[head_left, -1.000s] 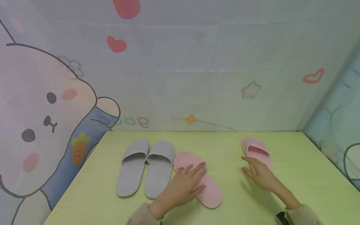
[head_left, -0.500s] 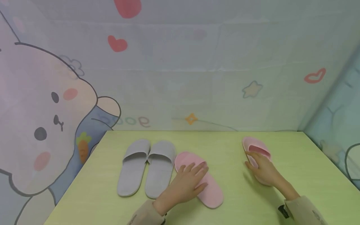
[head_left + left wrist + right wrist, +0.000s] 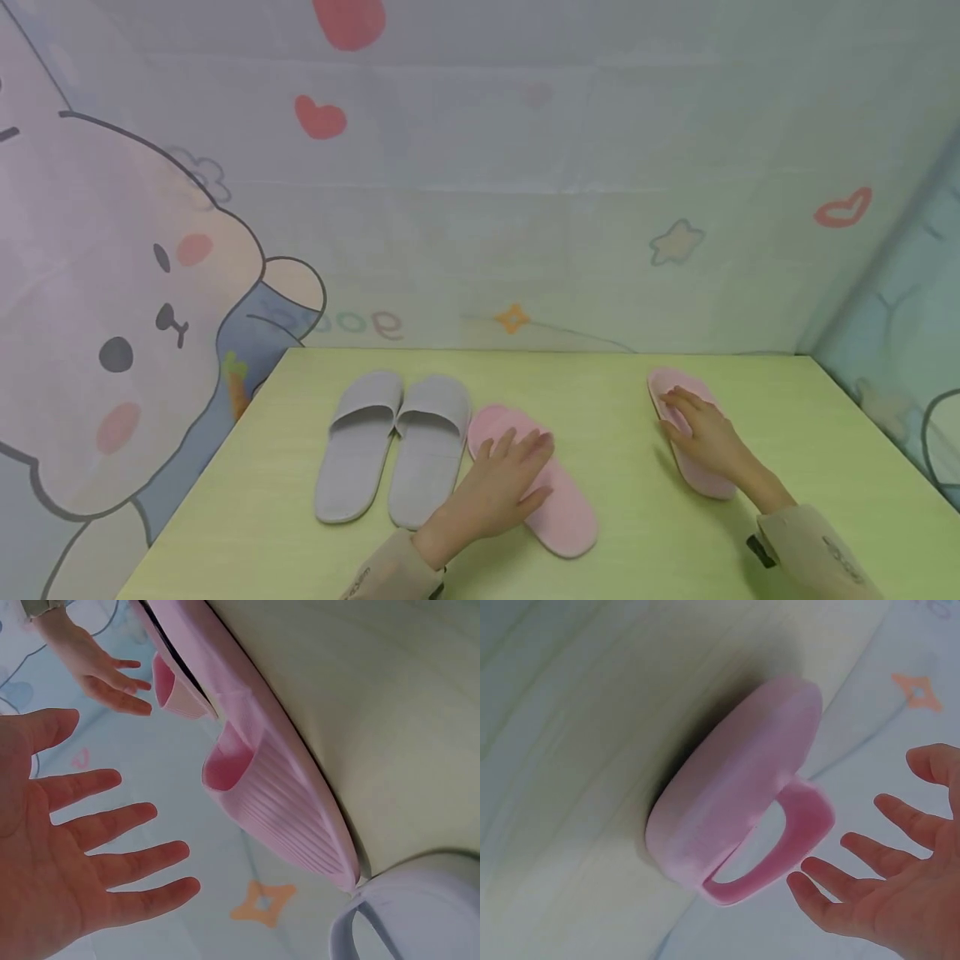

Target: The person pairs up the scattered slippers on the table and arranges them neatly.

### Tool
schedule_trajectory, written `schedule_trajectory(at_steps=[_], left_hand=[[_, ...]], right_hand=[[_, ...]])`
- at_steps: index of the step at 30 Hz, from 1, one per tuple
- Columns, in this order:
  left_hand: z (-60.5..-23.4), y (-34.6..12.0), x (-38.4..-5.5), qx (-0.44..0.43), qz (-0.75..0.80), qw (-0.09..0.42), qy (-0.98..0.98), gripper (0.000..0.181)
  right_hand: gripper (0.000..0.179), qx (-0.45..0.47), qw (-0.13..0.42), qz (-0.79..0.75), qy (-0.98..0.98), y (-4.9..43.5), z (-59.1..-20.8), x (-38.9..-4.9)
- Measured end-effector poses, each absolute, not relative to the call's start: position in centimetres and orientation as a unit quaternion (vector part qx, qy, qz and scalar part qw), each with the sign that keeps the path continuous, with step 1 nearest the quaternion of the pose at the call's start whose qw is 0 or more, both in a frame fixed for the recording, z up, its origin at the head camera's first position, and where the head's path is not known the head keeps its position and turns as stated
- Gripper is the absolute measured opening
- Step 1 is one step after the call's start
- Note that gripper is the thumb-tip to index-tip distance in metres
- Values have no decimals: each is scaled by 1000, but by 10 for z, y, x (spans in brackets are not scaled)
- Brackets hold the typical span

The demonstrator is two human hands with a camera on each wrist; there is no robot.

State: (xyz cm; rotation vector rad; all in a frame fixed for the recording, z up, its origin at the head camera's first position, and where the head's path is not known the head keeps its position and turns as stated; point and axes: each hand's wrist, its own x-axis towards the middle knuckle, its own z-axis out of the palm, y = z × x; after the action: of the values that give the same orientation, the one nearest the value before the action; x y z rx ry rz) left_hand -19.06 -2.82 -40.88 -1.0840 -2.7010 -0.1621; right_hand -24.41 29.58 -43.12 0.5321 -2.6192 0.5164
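Note:
A pink slipper (image 3: 566, 521) lies at a slant on the table, toe toward the grey pair. My left hand (image 3: 487, 492) hovers over its strap, fingers spread; in the left wrist view a gap separates the fingers from the ribbed strap (image 3: 289, 810). Farther right lies the other pink slipper (image 3: 705, 479), toe to the back. Over its strap is my right hand (image 3: 708, 437), covering part of the slipper. The right wrist view has the loosely bent fingers (image 3: 840, 881) beside the strap (image 3: 810, 821), fingertips close to its edge and nothing between them.
Two grey slippers, the left one (image 3: 348, 475) and the right one (image 3: 420, 479), lie side by side left of the pink one, whose toe is right at the nearer grey slipper. Behind the table (image 3: 615, 533) hangs a printed cloth (image 3: 480, 208) with a cartoon animal.
My right hand has moved forward, from beside the right pink slipper to over its strap. The left hand has stayed nearly in place above the other pink slipper.

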Motion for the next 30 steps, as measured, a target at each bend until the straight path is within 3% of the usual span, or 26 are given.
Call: schedule_trajectory(at_steps=[5,30], left_hand=[[-411,-29,-192,-365,-54,116,-922,54],[-419,-28,-201,-343,-54,92,-933,56]], right_hand=[[40,150,163,184,-958,302,-432,-248],[51,128,114,168,-971,307,-428,-273]])
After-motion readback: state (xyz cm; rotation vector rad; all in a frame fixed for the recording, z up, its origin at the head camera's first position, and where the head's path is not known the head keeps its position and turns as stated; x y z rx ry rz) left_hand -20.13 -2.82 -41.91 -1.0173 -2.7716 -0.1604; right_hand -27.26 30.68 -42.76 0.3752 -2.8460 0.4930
